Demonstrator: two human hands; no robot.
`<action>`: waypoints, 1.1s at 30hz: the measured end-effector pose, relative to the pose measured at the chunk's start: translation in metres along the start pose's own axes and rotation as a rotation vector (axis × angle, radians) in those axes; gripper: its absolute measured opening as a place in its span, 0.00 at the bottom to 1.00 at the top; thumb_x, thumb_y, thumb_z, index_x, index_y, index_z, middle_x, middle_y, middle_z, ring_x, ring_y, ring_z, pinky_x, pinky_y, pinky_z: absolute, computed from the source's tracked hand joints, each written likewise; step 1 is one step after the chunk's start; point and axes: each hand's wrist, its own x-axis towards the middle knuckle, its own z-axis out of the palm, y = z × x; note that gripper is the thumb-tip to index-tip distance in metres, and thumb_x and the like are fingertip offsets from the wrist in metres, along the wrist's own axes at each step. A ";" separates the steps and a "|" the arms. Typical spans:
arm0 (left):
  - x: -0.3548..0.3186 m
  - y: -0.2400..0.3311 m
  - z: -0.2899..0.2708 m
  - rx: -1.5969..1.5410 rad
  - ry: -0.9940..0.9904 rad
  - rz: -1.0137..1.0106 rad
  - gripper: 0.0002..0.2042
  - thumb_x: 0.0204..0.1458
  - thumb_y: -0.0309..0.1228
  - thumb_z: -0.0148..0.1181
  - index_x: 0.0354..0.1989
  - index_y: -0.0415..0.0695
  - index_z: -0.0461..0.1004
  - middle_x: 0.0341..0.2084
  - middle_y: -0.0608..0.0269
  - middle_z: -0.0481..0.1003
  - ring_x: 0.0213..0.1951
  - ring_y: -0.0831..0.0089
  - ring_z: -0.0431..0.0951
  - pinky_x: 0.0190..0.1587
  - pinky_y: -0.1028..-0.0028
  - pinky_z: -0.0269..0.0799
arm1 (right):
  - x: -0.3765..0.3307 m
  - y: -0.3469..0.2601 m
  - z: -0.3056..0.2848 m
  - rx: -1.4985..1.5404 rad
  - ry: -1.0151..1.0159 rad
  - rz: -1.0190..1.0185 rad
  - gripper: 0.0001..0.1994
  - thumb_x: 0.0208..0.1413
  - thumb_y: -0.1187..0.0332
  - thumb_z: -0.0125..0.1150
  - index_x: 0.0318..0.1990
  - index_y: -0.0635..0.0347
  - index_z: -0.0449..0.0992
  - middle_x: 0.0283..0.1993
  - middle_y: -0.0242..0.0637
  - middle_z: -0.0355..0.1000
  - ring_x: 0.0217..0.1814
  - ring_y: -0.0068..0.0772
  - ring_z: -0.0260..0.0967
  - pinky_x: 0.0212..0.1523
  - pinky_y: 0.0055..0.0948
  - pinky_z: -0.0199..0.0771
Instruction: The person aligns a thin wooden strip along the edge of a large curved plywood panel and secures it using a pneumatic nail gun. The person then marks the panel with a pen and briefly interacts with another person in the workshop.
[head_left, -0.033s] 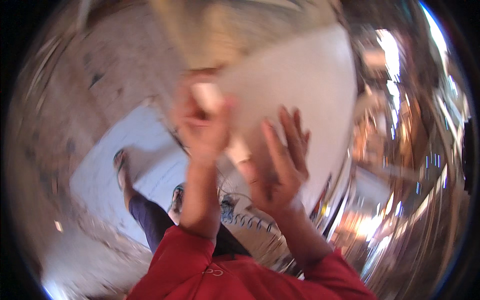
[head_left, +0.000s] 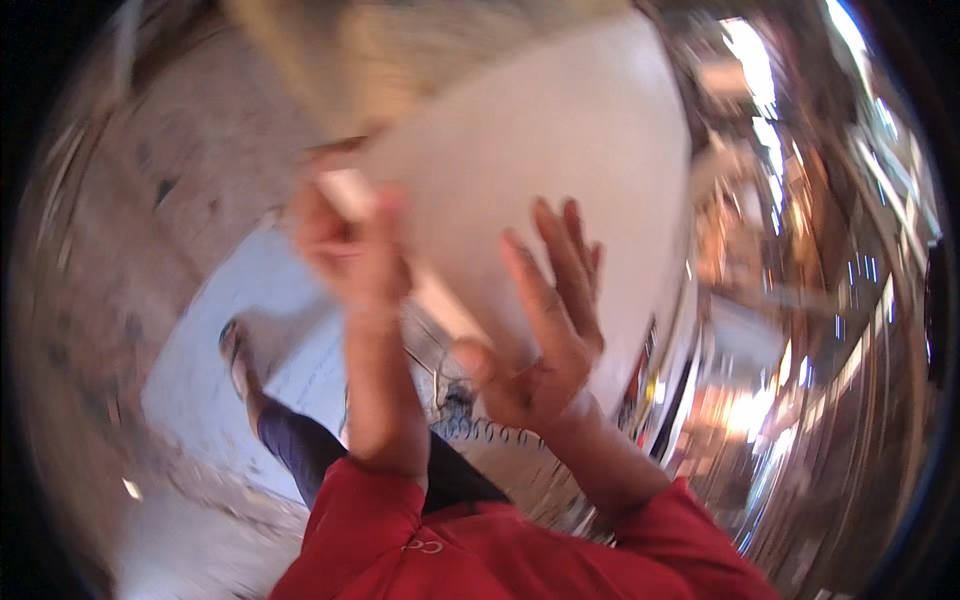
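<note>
My left hand (head_left: 350, 235) is closed around a pale, narrow strip, perhaps wood (head_left: 447, 303). One end sticks out above the fist, and the other slants down toward my right hand (head_left: 545, 335). That hand is open, its fingers spread and pointing up. Its thumb lies at the strip's lower end; whether it touches cannot be made out. Beneath both hands stretches a broad, smooth, pale board or tabletop (head_left: 560, 130). Motion blurs the left fingers.
A light blue-white sheet (head_left: 235, 300) lies on the dusty floor (head_left: 210, 110), with my foot (head_left: 235, 345) on it. A coiled dark cord (head_left: 490, 432) hangs by the board's near edge. Blurred clutter (head_left: 760, 300) stands along the right side. A tan surface (head_left: 420, 50) is at the top.
My left hand has shifted left with the strip, and more of the strip shows between the hands. My right hand has moved slightly left and stays open. The whole view has shifted a little.
</note>
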 end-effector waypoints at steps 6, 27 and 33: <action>0.002 0.000 0.011 0.006 -0.021 0.097 0.07 0.58 0.29 0.58 0.39 0.37 0.73 0.33 0.56 0.78 0.36 0.70 0.80 0.39 0.70 0.77 | -0.206 0.177 -0.093 -0.290 0.414 0.691 0.07 0.58 0.70 0.64 0.41 0.63 0.75 0.42 0.37 0.72 0.45 0.33 0.69 0.50 0.33 0.70; 0.010 -0.029 0.019 0.012 -0.104 0.247 0.14 0.49 0.25 0.69 0.42 0.35 0.73 0.34 0.62 0.68 0.40 0.75 0.69 0.52 0.74 0.64 | -0.260 0.322 -0.153 0.068 0.253 0.869 0.15 0.60 0.67 0.67 0.49 0.61 0.69 0.25 0.28 0.65 0.24 0.17 0.64 0.24 0.17 0.66; 0.007 -0.031 0.025 -0.034 -0.111 0.261 0.14 0.50 0.26 0.69 0.41 0.34 0.73 0.32 0.61 0.67 0.39 0.74 0.70 0.61 0.65 0.66 | -0.057 0.172 -0.241 0.218 0.110 0.621 0.16 0.59 0.66 0.67 0.51 0.62 0.72 0.22 0.26 0.64 0.20 0.16 0.63 0.20 0.18 0.65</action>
